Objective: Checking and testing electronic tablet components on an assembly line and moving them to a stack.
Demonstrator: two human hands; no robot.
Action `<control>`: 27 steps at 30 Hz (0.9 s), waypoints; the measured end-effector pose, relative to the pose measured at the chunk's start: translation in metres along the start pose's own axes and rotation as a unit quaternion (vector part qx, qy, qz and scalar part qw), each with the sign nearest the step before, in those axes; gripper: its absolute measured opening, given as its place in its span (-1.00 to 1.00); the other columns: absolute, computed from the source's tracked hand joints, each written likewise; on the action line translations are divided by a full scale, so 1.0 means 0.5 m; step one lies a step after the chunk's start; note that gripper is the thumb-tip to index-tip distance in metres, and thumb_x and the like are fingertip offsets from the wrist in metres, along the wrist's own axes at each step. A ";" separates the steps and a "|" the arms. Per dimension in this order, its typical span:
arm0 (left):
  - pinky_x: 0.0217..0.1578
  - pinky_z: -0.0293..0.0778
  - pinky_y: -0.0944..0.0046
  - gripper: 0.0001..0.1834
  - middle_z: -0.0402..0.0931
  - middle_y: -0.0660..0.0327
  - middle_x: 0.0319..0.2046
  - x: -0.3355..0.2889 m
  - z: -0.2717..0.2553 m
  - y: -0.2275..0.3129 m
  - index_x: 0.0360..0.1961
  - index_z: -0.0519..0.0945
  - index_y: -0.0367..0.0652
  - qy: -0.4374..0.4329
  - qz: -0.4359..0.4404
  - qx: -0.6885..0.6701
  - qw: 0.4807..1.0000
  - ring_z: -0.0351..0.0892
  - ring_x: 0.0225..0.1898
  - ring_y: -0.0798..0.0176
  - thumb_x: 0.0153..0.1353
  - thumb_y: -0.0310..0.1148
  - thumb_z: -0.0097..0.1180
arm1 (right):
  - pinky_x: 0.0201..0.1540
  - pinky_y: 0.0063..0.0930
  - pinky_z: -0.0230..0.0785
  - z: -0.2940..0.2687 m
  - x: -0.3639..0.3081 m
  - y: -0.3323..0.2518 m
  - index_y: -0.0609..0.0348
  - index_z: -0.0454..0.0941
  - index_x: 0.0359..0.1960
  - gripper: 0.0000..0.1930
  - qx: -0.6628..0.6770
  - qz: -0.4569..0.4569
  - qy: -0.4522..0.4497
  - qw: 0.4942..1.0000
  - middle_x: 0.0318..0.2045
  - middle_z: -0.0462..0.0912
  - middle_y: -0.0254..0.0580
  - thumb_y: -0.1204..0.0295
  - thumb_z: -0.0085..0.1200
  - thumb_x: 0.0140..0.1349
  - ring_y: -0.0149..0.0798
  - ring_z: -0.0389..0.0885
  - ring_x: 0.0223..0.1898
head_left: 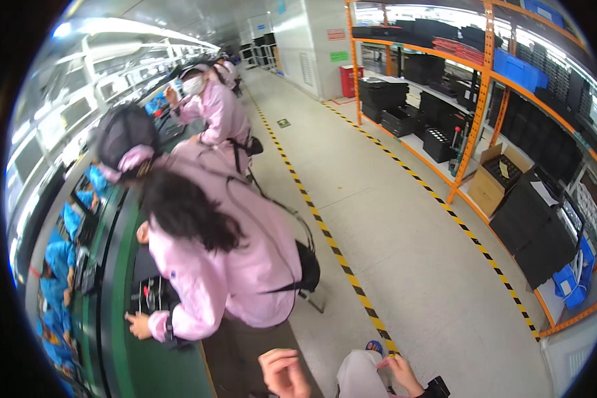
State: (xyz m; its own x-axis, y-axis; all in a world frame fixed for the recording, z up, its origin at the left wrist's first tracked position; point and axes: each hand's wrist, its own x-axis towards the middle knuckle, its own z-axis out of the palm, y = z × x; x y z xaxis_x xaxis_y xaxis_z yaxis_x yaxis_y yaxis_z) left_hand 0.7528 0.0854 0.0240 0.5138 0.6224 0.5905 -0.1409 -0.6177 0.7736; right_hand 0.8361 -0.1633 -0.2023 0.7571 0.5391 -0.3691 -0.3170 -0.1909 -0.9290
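My left hand (284, 373) is at the lower edge, right of the dark mat, raised with its fingers curled in. Whatever lies inside the curl, if anything, is hidden. Beside my pale-clad knee (368, 373) is my right hand (404, 375), its fingers drawn together. A small pinkish bit shows at their tips, too small to name. A black band (438, 387) circles the right wrist. My blue shoe (375, 346) stands by the striped floor tape. Neither hand touches the workbench.
To the left, a co-worker in pink (245, 265) leans over a green conveyor bench (123, 265), hands at a black device (154, 295). Another masked co-worker (219, 109) sits farther along. Yellow-black tape (331, 245) borders the walkway. Orange shelving (471, 113) holds boxes on the right.
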 end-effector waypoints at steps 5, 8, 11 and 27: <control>-0.16 0.40 0.24 -0.79 0.49 0.03 -0.20 0.212 0.230 0.057 -0.23 0.47 -0.27 -0.132 0.000 -0.063 0.989 0.47 -0.19 0.13 0.06 -0.62 0.07 | -0.10 -0.47 0.35 -0.150 0.066 -0.112 0.24 0.29 -0.06 -0.75 0.052 0.048 0.041 0.997 -0.22 0.60 -0.15 0.36 -0.11 0.34 -0.31 0.56 -0.20; -0.20 0.40 0.23 -0.88 0.51 0.02 -0.26 0.339 0.364 0.135 -0.40 0.50 -0.26 -0.151 -0.066 -0.127 0.978 0.49 -0.24 0.09 -0.01 -0.66 0.05 | -0.23 -0.52 0.37 -0.208 0.111 -0.338 0.33 0.52 -0.36 -0.66 -0.073 0.053 0.153 0.984 -0.41 0.66 -0.19 0.28 -0.18 0.37 -0.39 0.59 -0.30; -0.21 0.40 0.23 -0.85 0.51 0.04 -0.23 0.441 0.473 0.199 -0.37 0.50 -0.25 -0.200 -0.082 -0.181 0.959 0.49 -0.23 0.08 -0.01 -0.65 0.06 | -0.21 -0.51 0.34 -0.286 0.174 -0.493 0.32 0.55 -0.36 -0.65 -0.137 0.022 0.200 0.970 -0.39 0.67 -0.19 0.27 -0.18 0.37 -0.40 0.58 -0.27; -0.31 0.47 0.27 -0.75 0.56 0.12 -0.24 0.828 1.042 -0.311 -0.15 0.48 -0.23 -0.367 -0.179 -0.063 0.911 0.58 -0.23 0.19 0.15 -0.41 0.12 | -0.31 -0.56 0.36 -0.599 0.917 -0.502 0.24 0.47 -0.32 -0.69 -0.013 0.054 0.227 0.972 -0.29 0.67 -0.15 0.26 -0.24 0.39 -0.39 0.62 -0.29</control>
State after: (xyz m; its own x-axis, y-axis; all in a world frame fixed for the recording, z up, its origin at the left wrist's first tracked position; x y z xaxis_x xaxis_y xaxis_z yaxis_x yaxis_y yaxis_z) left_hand 1.4284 0.1887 0.0284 0.9666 0.2557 0.0173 0.0758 -0.3497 0.9338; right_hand 1.4340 -0.1138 -0.1463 0.8963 0.0987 -0.4323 -0.3979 -0.2509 -0.8824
